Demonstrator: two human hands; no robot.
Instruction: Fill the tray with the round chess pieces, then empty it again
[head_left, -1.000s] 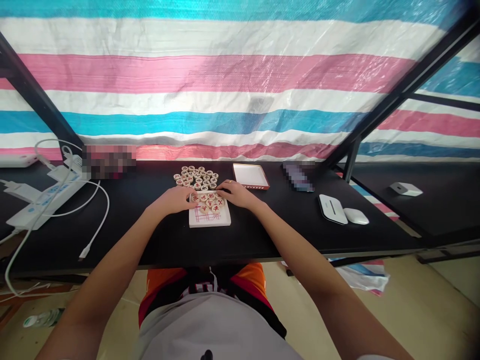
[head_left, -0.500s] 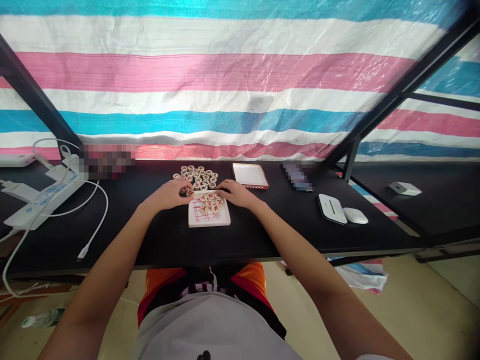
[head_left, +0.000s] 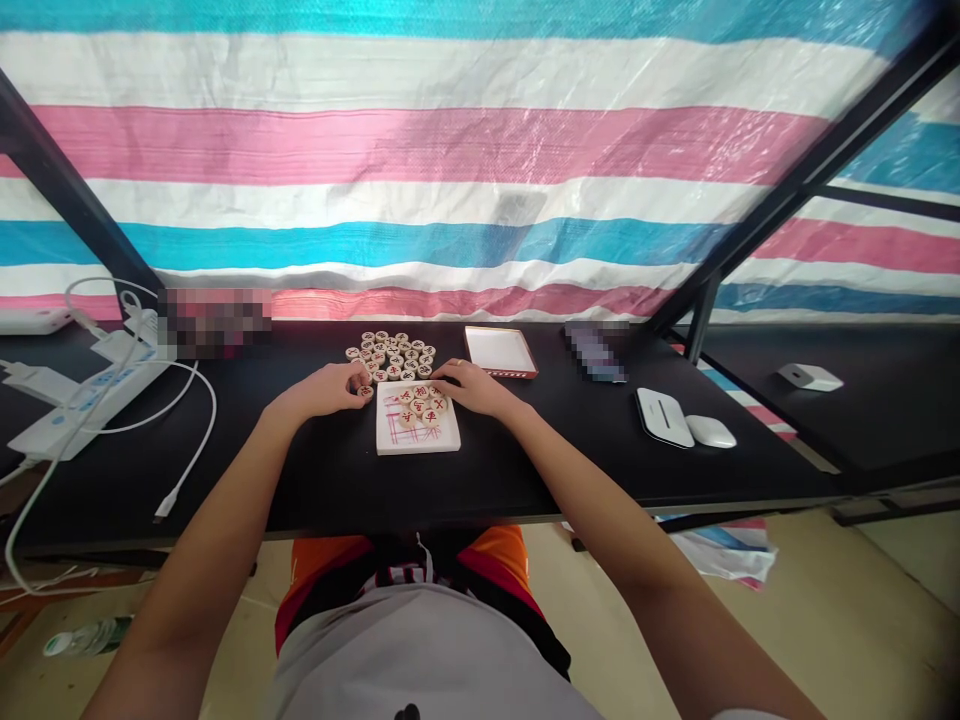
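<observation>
Chinese chess pieces [head_left: 395,361] lie in a loose cluster on the black desk. In front of them is a shallow white box [head_left: 394,440] with red lines on its inside, and several red-marked pieces [head_left: 418,407] rest in its upper right part. My left hand [head_left: 330,388] is left of the box, fingers curled, with a single chess piece [head_left: 365,393] at its thumb and fingertips. My right hand [head_left: 474,387] is closed over the box's upper right corner, its fingertips at the far edge beside the pieces; part of that corner is hidden.
An open box lid [head_left: 500,352] lies behind my right hand. Farther right are a blurred phone-like object [head_left: 595,350], a white flat device [head_left: 664,417] and a white mouse [head_left: 711,432]. A power strip [head_left: 90,408] with white cables is at the left.
My left hand has moved a little left, away from the box, and the chess piece at its fingertips has moved with it. My right hand and the box have stayed put.
</observation>
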